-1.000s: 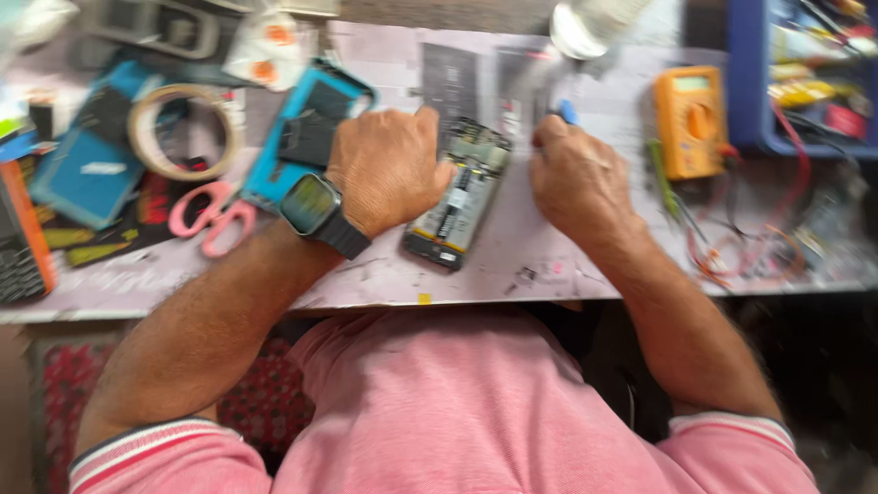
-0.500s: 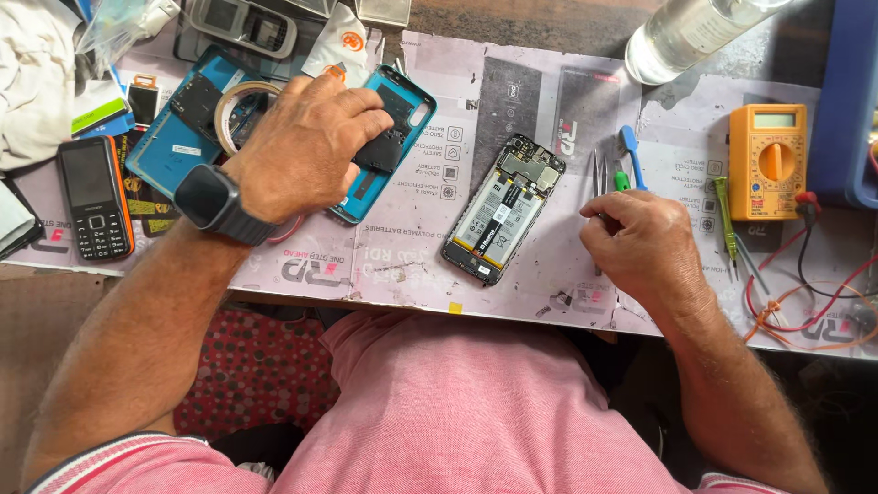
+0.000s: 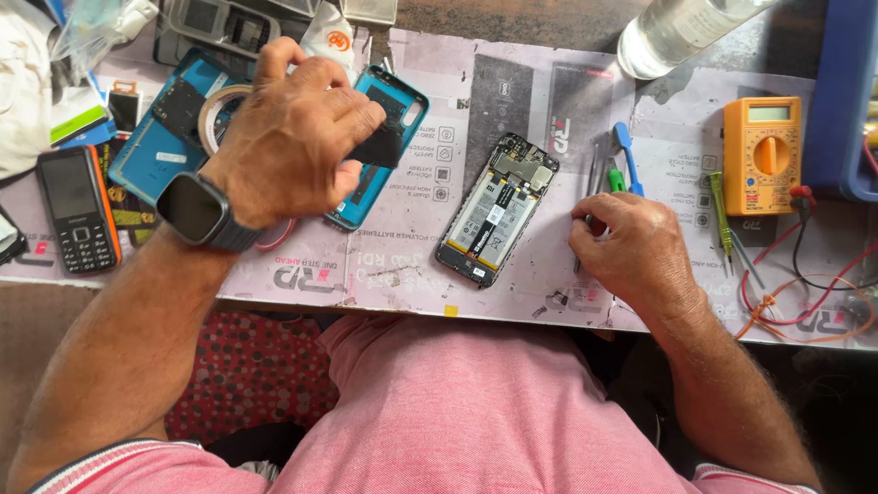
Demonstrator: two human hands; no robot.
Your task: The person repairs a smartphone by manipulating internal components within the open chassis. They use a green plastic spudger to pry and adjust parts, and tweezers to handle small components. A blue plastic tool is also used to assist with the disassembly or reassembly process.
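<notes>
Pale printed work mats, scuffed and stained, cover the tabletop (image 3: 549, 302), and an opened smartphone (image 3: 497, 209) lies on them at a slant between the two hands, its back off so the flat battery and dark circuit board show. Left of it the left hand (image 3: 291, 137), with a dark square smartwatch (image 3: 197, 210) on the wrist, hovers with its fingers (image 3: 352, 110) curled over a teal plastic back cover (image 3: 384, 146), pinching a small flat black piece against it. A second teal cover (image 3: 160, 137) lies further left, with a ring of pale tape (image 3: 215, 114) partly under the hand. One black keypad phone with orange edges (image 3: 78, 210) rests near the left border. The right hand (image 3: 636, 252) lies knuckles-up on the mat just right of the smartphone, fingers folded shut around a thin tool whose kind cannot be told. Beyond it lie metal tweezers (image 3: 594, 165) and a blue plastic tool (image 3: 626, 151) side by side. One boxy orange multimeter (image 3: 764, 155) sits at the right, its red and black leads looping below, and a clear plastic bottle (image 3: 677, 32) lies at the top.
</notes>
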